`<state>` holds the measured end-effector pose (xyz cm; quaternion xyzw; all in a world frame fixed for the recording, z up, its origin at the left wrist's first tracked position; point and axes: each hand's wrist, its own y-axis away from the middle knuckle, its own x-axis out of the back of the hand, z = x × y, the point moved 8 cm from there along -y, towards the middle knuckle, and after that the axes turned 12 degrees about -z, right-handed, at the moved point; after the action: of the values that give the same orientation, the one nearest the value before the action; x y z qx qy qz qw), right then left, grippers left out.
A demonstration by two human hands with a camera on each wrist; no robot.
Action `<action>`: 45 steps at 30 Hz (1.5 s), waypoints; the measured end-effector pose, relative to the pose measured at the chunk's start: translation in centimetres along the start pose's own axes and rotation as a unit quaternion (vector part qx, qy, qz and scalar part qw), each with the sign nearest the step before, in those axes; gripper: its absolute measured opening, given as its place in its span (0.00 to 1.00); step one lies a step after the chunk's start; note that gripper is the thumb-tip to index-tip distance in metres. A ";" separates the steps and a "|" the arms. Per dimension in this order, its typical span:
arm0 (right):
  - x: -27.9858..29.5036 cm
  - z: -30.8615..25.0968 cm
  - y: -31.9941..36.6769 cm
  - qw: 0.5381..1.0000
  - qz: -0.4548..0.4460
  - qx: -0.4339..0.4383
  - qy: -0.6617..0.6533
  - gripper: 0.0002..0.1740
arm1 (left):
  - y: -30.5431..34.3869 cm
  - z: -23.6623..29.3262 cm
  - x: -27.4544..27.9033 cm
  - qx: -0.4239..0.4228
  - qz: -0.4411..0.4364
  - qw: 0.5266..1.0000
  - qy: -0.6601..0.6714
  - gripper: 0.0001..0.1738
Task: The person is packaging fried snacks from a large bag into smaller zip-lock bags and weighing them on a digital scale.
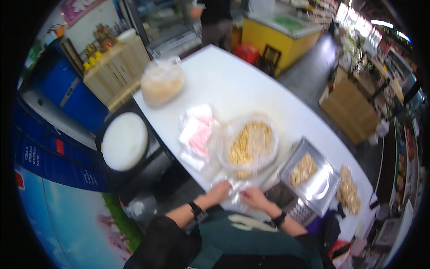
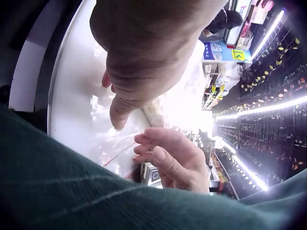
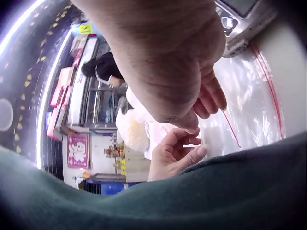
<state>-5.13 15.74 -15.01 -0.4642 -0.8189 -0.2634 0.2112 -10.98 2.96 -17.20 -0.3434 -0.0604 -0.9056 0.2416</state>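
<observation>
Both hands work close together at a clear plastic zip bag point(image 3: 249, 105) with red lines, lying at the near edge of the white table point(image 1: 286, 101). My left hand point(image 1: 219, 192) pinches the bag's edge, thumb and forefinger bent toward it in the right wrist view. Opposite it, my right hand point(image 1: 254, 198) holds the bag with curled fingers point(image 2: 168, 141); its thumb comes right up to the left fingertips. Just beyond the hands stands a clear tub point(image 1: 222, 154) of yellowish-brown food pieces. Left of the tub lie pink-and-white plastic packs point(image 1: 199, 132).
A scale with a metal tray point(image 1: 323, 190) stands right of the tub, food pieces point(image 1: 303, 170) on it. Farther right lies a filled clear bag point(image 1: 348, 190). A large tan-filled bag point(image 1: 162, 85) sits at the far left corner. A round white board point(image 1: 125, 141) stands left of the table.
</observation>
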 end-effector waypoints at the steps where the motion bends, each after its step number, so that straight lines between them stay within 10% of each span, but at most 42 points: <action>1: 0.0 0.3 0.4 0.999 -0.019 -0.020 -0.021 0.16 | -0.4 -1.9 -2.7 0.010 -0.041 0.998 0.040 0.22; 13: -3.2 7.3 0.9 0.986 0.009 -0.062 -0.155 0.19 | -3.4 0.2 -4.5 0.012 -0.188 0.973 -0.135 0.14; 19: -2.3 5.0 -0.1 0.998 -0.035 -0.024 0.046 0.17 | -3.7 -0.2 -4.1 0.008 -0.159 0.980 -0.118 0.11; 37: 1.2 -3.4 -0.5 0.937 0.124 0.157 0.286 0.12 | -1.9 -4.0 -1.9 0.085 -0.131 0.960 0.234 0.11; 45: 5.5 -4.5 0.1 0.974 0.191 0.101 0.069 0.06 | -1.2 0.0 2.3 0.054 -0.071 0.910 0.406 0.19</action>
<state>-7.21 16.56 -8.31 -0.5687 -0.7211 -0.1659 0.3593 -13.07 3.11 -15.64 0.0723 -0.0307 -0.9770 0.1984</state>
